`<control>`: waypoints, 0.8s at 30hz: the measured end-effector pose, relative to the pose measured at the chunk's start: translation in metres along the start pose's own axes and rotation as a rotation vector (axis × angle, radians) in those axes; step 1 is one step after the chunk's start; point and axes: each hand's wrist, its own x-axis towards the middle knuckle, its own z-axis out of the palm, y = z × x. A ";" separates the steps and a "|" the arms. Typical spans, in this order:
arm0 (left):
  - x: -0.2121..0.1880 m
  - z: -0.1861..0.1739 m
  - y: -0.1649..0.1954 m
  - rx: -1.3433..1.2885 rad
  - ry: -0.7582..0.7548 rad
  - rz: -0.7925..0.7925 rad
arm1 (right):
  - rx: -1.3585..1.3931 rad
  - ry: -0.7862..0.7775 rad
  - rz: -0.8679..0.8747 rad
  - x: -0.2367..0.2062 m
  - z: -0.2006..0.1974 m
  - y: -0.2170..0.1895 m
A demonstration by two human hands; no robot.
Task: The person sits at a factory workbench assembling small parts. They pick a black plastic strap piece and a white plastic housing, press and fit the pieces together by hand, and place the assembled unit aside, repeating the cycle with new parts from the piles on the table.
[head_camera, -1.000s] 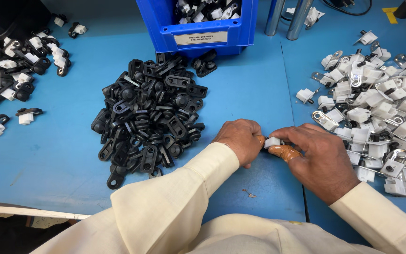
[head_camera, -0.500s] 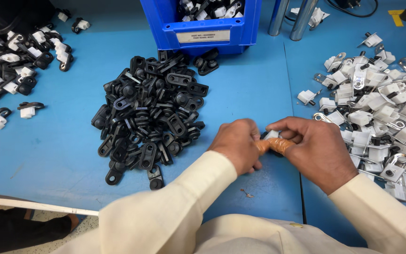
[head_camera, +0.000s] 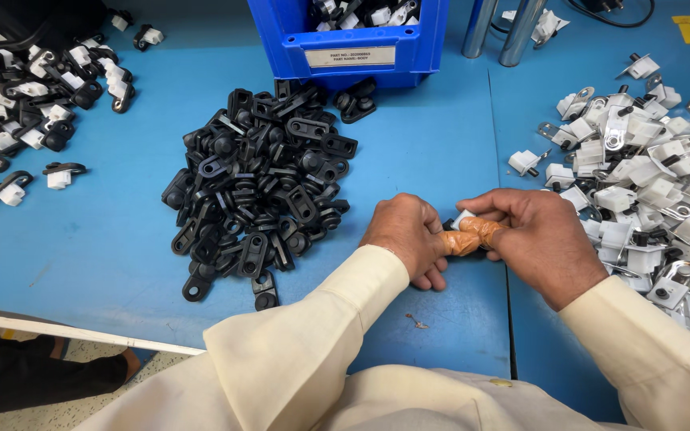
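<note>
My left hand (head_camera: 406,236) and my right hand (head_camera: 535,237) meet over the blue table (head_camera: 105,255), fingers closed together on a small white and black clip part (head_camera: 461,219). Two fingertips wear orange-brown tape (head_camera: 471,235). A heap of black plastic clips (head_camera: 257,187) lies just left of my left hand. A heap of white and metal clips (head_camera: 652,199) lies right of my right hand. Most of the held part is hidden by the fingers.
A blue bin (head_camera: 353,36) with mixed parts stands at the back centre. Assembled black-and-white clips (head_camera: 21,132) are spread at the far left. Two metal posts (head_camera: 501,28) rise behind the bin. The table's front edge (head_camera: 81,331) runs at lower left.
Both hands have stayed together on the small part, with slight shifts of the fingers; the camera view has drifted a little.
</note>
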 end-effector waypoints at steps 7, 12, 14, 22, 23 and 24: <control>-0.007 0.001 0.004 -0.058 0.011 -0.052 | -0.039 -0.010 0.080 -0.002 0.002 -0.007; -0.009 0.001 0.009 -0.102 0.055 -0.098 | -0.099 0.016 -0.069 -0.002 0.002 -0.005; -0.009 0.001 0.011 -0.067 0.078 -0.111 | -0.122 0.045 -0.111 -0.003 0.004 -0.006; -0.008 -0.004 0.010 0.102 0.035 -0.056 | -0.395 0.142 -0.129 -0.010 0.012 -0.023; -0.007 -0.003 0.009 0.058 0.024 -0.052 | -0.329 0.129 -0.017 -0.009 0.011 -0.025; -0.007 -0.003 0.007 0.014 0.014 -0.048 | -0.261 0.070 0.039 -0.006 0.009 -0.026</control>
